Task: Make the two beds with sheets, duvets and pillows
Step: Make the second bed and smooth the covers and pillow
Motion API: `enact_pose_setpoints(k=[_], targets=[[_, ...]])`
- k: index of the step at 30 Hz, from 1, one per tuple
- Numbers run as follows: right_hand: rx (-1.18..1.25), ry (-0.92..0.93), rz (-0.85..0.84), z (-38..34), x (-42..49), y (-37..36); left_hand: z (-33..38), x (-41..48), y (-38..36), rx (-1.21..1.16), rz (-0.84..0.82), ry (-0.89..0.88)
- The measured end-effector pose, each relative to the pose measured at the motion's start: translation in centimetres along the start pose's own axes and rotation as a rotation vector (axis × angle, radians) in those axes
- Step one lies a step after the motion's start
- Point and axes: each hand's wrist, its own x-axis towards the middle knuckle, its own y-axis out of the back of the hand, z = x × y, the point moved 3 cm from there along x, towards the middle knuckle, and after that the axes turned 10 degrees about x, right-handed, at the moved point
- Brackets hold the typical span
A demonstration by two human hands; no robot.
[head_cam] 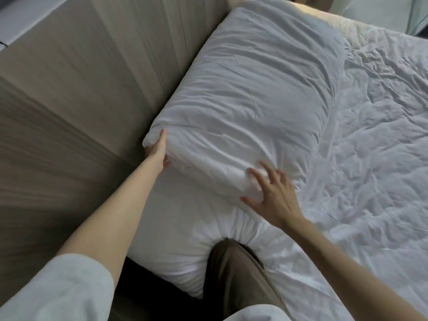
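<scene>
A big white pillow [250,98] lies along the head of the bed, against the beige headboard [88,89]. My left hand [158,150] grips the pillow's near left corner, thumb on top and fingers underneath. Spread and straight, the fingers of my right hand [271,191] press on the pillow's near edge. Under and around the pillow spreads a wrinkled white sheet [370,147] over the mattress. My knee in tan trousers [234,267] pushes into the mattress corner.
The padded headboard fills the left side. A dark gap [148,288] shows between the bed corner and the wall base. A curtain or window edge [412,15] sits at the top right.
</scene>
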Motion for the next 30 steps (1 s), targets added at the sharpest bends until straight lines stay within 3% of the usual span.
enact_pose_setpoints(k=[2, 4, 9, 12, 14, 16, 20, 24, 30], targets=[[-0.148, 0.02, -0.13, -0.1, 0.0, -0.8, 0.5, 0.6, -0.1, 0.079, 0.033, -0.029], [-0.237, 0.024, -0.134, -0.2, 0.7, -0.8, 0.7, 0.7, 0.0, 0.059, 0.082, -0.054], [-0.076, 0.197, 0.019, -0.6, 2.2, 2.9, 1.0, -1.0, 2.3, -0.371, 0.078, -0.173], [-0.052, 0.12, 0.088, -0.2, -0.8, 3.7, -1.6, -2.2, 3.6, -0.437, 0.018, -0.339], [-0.112, 0.057, -0.011, 0.1, -2.6, 1.5, -5.4, -2.1, 3.4, -0.316, 0.03, -0.289], [-0.144, 0.023, -0.149, -0.2, -2.4, -1.1, -8.0, -1.2, 3.0, -0.157, 0.126, -0.13], [-0.097, 0.001, -0.241, -0.5, 0.0, -2.4, -5.8, -0.2, 3.6, -0.054, 0.069, -0.011], [-0.096, 0.069, -0.188, -0.9, -1.3, -0.3, -3.9, -1.3, 4.4, -0.126, -0.147, 0.067], [-0.108, 0.115, -0.047, -1.4, -1.2, 2.1, -3.3, -1.5, 4.6, -0.38, -0.016, -0.09]])
